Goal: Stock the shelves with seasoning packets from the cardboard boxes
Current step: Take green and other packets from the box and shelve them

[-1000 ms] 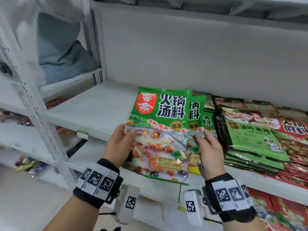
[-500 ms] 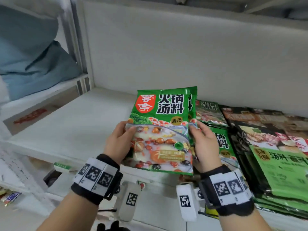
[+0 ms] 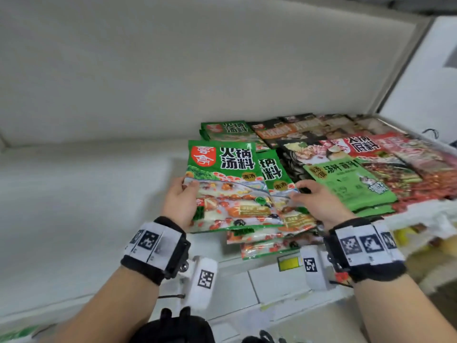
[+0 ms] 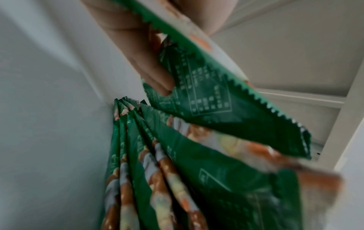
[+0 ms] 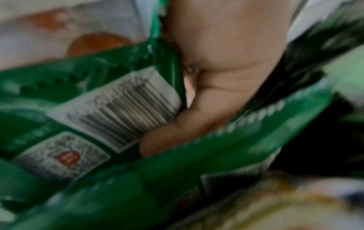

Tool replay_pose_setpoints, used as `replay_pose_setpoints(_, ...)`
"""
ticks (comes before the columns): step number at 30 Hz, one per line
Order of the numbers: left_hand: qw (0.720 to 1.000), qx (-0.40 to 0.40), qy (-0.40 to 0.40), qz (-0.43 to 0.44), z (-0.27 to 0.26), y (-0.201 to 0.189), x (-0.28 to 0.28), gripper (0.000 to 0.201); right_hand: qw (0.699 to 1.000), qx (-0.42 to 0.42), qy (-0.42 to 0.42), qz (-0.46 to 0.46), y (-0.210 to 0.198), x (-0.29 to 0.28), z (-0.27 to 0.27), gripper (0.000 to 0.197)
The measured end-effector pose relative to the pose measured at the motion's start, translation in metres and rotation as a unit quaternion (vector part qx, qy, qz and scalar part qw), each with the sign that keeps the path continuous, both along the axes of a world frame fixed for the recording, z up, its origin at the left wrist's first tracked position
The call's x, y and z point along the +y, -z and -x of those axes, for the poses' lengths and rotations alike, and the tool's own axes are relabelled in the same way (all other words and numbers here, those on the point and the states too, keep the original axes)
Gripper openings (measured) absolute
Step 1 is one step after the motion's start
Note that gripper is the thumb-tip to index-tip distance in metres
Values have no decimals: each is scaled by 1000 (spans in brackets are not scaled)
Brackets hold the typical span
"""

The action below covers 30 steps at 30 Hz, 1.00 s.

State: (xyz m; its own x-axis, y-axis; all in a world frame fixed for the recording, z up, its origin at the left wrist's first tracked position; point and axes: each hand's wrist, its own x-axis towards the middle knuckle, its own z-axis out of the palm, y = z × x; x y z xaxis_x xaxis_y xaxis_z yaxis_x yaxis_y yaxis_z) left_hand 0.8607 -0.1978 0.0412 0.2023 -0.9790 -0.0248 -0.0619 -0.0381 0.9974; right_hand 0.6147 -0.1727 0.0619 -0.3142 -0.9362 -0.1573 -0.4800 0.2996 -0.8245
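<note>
In the head view both hands hold green seasoning packets low over a fanned stack of the same packets at the shelf's front edge. My left hand grips the top packet's left edge, thumb on its face. My right hand pinches the right edge, where a second packet peeks out from under the first. The left wrist view shows fingers under the packet's printed back, with the stack below. The right wrist view is blurred; a finger curls under a packet by its barcode.
The white shelf is bare to the left of the packets. Behind lies another green stack. To the right lie a light green packet, red packets and dark ones. A yellow price tag sits on the shelf's front edge.
Both hands have carried the green packets forward and down, from upright in front of the shelf to nearly flat over the green stack. The view has swung right.
</note>
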Motion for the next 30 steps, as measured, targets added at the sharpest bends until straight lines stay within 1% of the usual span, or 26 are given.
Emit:
replay_pose_setpoints(2,1000,11,4,-3,5,0,3,2,999,53,1,14,-5,1,7,39)
replay_pose_setpoints(3,1000,13,0,3,7,0,5,2,997,76,2,20,-6,2,8,37)
replay_pose_setpoints(4,1000,12,-5,9,11,-1,7,4,994,105,2,21,-6,2,8,33)
replay_pose_setpoints(6,1000,15,-5,13,20,-2,13,6,985,169,-7,22,-7,7,6,16)
replay_pose_setpoints(7,1000,19,-6,13,24,-3,16,5,981,191,-18,34,-9,11,6,14)
replay_pose_setpoints(8,1000,22,-13,17,28,-6,20,2,978,200,-31,58,-13,16,6,21)
replay_pose_setpoints(9,999,33,-25,27,32,-8,23,6,976,196,-40,91,-18,20,6,28)
replay_pose_setpoints(10,997,46,-38,39,35,-12,24,11,976,173,-51,124,-26,25,6,29)
replay_pose_setpoints(11,996,52,-53,51,38,-17,24,13,979,124,-67,145,-35,29,5,29)
replay_pose_setpoints(13,991,57,-88,86,42,-29,22,11,985,-6,-122,122,-52,30,-2,33)
replay_pose_setpoints(15,987,57,-100,112,43,-41,18,6,980,-106,-139,100,-64,19,-12,29)
replay_pose_setpoints(16,988,45,-89,119,42,-46,15,6,975,-141,-125,117,-67,9,-16,23)
replay_pose_setpoints(18,991,25,-16,128,35,-58,3,11,964,-200,-92,148,-77,-13,-25,20)
replay_pose_setpoints(19,992,18,27,120,29,-63,-8,15,957,-232,-87,150,-81,-26,-27,20)
replay_pose_setpoints(20,992,4,64,106,23,-67,-20,14,949,-266,-88,146,-85,-39,-29,17)
replay_pose_setpoints(21,992,-24,90,91,18,-70,-33,11,941,-294,-87,141,-87,-53,-31,15)
replay_pose_setpoints(22,990,-54,105,80,14,-71,-47,11,940,-304,-78,135,-88,-68,-32,18)
replay_pose_setpoints(23,989,-74,105,76,13,-70,-63,17,943,-297,-68,130,-87,-85,-32,22)
replay_pose_setpoints(24,990,-82,89,76,14,-68,-80,29,951,-277,-59,123,-86,-101,-32,24)
replay_pose_setpoints(25,991,-85,65,74,17,-66,-96,42,960,-251,-50,115,-82,-118,-32,22)
replay_pose_setpoints(26,991,-100,43,76,20,-64,-112,49,966,-233,-46,103,-79,-134,-31,19)
replay_pose_setpoints(27,987,-134,37,75,24,-61,-126,48,973,-210,-41,92,-73,-148,-29,24)
replay_pose_setpoints(28,979,-184,52,69,28,-55,-141,43,980,-180,-34,76,-66,-161,-26,33)
replay_pose_setpoints(30,949,-291,115,37,33,-39,-167,33,994,-101,-35,37,-53,-182,-22,41)
